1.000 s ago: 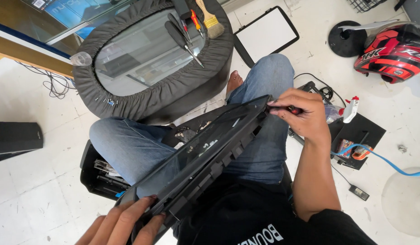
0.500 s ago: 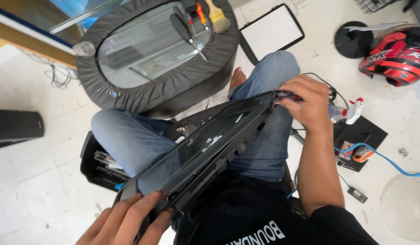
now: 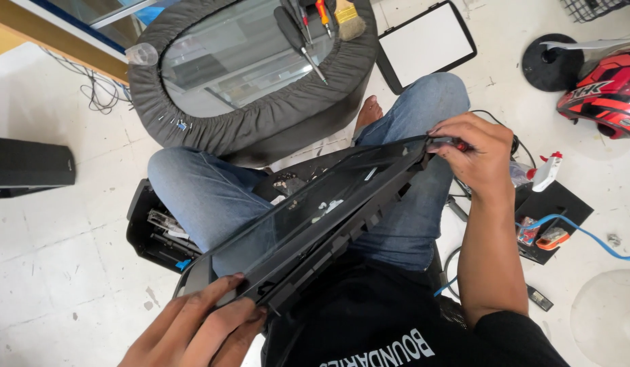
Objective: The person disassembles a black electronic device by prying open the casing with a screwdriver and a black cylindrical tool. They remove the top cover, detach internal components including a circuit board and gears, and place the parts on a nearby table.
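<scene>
Both hands (image 3: 199, 326) (image 3: 472, 153) curled closed, arms apart

Glossy glass panel (image 3: 287, 217) in matt black plastic frame (image 3: 342, 238); denim jeans (image 3: 206, 197).

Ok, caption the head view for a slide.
Seated person's left hand and right hand grip a dark flat panel across their lap.

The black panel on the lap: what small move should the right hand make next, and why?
Probably slide the right hand a little along the black panel edge and pry again. It pinches a red-tipped tool at the far corner, while the left hand steadies the near end. The rest of the edge looks closed.
</scene>
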